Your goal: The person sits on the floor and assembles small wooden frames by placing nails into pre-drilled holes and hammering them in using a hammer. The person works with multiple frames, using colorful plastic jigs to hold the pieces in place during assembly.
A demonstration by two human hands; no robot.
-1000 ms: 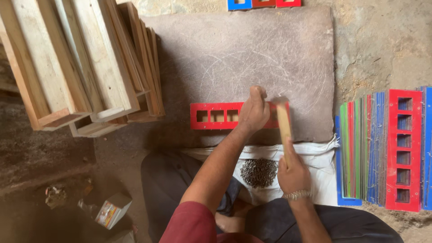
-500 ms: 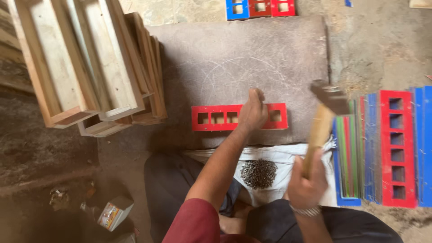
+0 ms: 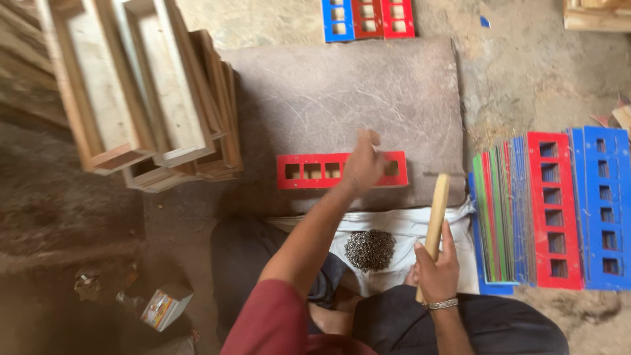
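Observation:
A red rectangular panel (image 3: 309,171) with a row of square cut-outs lies across the near part of a grey stone slab (image 3: 342,98). My left hand (image 3: 363,164) rests on the right half of this panel, fingers pinched together over it; whether something small is between them I cannot tell. Near my lap, my right hand (image 3: 435,271) grips the wooden handle of a hammer (image 3: 437,207). The handle points away from me, and its head end reaches the slab's near edge just right of the panel.
A pile of small dark nails (image 3: 370,250) sits on a white cloth (image 3: 414,227) over my lap. Wooden box frames (image 3: 131,92) are stacked at left. Coloured cut-out panels (image 3: 545,210) are stacked at right, more panels (image 3: 368,16) lie beyond the slab, and a small carton (image 3: 161,306) sits at lower left.
The hammer was down at the panel's right end, then swung up to the right, and has now come down again beside the panel. My left hand stayed on the panel.

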